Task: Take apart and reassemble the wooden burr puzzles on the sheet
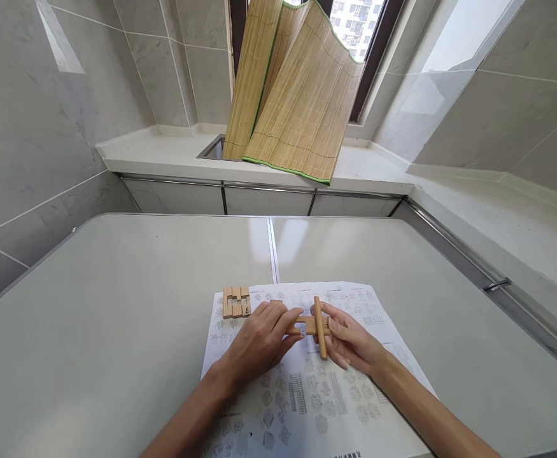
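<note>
Between my hands is a small group of joined wooden puzzle pieces (pixel 310 325), with a wooden stick (pixel 321 331) standing crosswise against it. My right hand (pixel 349 337) grips these pieces from the right, thumb on top and fingers behind. From the left, my left hand (pixel 266 334) closes its thumb and fingers around the other end, whose tip is hidden. Another bit of wood (pixel 276 301) shows just behind the left knuckles. Left of that hand, several notched wooden pieces (pixel 237 302) lie side by side on a printed instruction sheet (pixel 302 413).
The sheet lies on a pale two-panel table (pixel 116 305) with a seam down its middle. Beyond the table runs a white counter (pixel 163 152) with a sink edge (pixel 209 149). A bamboo mat (pixel 307 102) leans there against the window. Tiled walls (pixel 91 76) rise at both sides.
</note>
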Tool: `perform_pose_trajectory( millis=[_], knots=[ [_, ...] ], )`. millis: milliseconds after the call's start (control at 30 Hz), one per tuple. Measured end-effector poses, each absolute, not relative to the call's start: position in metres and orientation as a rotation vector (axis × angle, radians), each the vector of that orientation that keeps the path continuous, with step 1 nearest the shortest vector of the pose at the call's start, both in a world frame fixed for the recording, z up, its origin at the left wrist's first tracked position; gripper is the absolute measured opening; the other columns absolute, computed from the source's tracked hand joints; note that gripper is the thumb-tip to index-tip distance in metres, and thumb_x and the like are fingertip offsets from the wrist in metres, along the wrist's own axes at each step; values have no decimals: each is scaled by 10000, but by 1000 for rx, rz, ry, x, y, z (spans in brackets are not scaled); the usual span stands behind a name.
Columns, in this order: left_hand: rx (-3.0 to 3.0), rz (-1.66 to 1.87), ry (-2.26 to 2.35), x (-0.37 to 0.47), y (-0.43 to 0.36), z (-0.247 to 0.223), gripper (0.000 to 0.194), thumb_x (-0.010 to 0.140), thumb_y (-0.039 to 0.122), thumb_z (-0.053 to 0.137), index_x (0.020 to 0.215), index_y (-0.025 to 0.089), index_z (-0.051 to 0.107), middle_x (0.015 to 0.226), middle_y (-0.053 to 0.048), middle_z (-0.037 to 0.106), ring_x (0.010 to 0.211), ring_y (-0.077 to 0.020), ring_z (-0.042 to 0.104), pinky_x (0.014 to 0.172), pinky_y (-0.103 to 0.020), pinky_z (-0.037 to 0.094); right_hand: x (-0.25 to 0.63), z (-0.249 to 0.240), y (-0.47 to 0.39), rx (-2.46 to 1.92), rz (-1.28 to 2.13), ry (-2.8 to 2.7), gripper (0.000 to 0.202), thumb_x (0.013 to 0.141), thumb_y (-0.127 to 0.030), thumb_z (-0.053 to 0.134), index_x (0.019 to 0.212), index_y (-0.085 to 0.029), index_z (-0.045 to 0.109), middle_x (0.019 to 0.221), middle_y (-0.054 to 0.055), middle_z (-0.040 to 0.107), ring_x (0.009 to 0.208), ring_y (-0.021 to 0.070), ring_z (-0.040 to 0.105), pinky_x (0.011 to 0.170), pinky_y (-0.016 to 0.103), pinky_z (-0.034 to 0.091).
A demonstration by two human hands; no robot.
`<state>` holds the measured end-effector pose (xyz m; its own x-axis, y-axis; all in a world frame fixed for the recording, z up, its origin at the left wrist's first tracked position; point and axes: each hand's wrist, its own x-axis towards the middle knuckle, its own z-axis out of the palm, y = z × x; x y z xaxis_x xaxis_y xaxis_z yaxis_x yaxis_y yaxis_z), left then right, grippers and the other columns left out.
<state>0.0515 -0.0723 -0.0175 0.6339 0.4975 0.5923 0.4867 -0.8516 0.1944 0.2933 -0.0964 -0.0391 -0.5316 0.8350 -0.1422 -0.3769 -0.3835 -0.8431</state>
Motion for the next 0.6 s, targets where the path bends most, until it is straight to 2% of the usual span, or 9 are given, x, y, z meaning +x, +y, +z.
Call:
perform_pose_trajectory(
  millis=[133, 367, 600],
  knots=[
    [2825, 1038, 843, 51, -72, -18, 243, 1102, 314, 470, 1272, 156, 541, 992, -97, 684, 860, -228, 652, 786, -378, 570, 292, -38, -96, -698, 1968, -993, 370, 958, -495, 752, 1025, -205, 532, 718, -18, 695, 319, 33, 450, 379, 170, 293],
    [2830, 1031, 836, 52, -71, -19, 238, 1102, 309, 467, 1264, 152, 543, 989, -95, 686, 870, -229, 651, 793, -381, 571, 288, -31, -95, -652, 1956, -961, 342, 976, -477, 737, 984, -195, 544, 601, -61, 603, 324, 25, 395, 365, 151, 260],
    [2805, 1044, 851, 51, -71, -19, 246, 1107, 304, 455, 1281, 151, 538, 1023, -104, 699, 880, -229, 666, 791, -385, 574, 291, -31, -96, -625, 2000, -873, 305, 967, -401, 756, 1091, -189, 575, 645, -60, 581, 401, 43, 442, 381, 144, 304]
  ],
)
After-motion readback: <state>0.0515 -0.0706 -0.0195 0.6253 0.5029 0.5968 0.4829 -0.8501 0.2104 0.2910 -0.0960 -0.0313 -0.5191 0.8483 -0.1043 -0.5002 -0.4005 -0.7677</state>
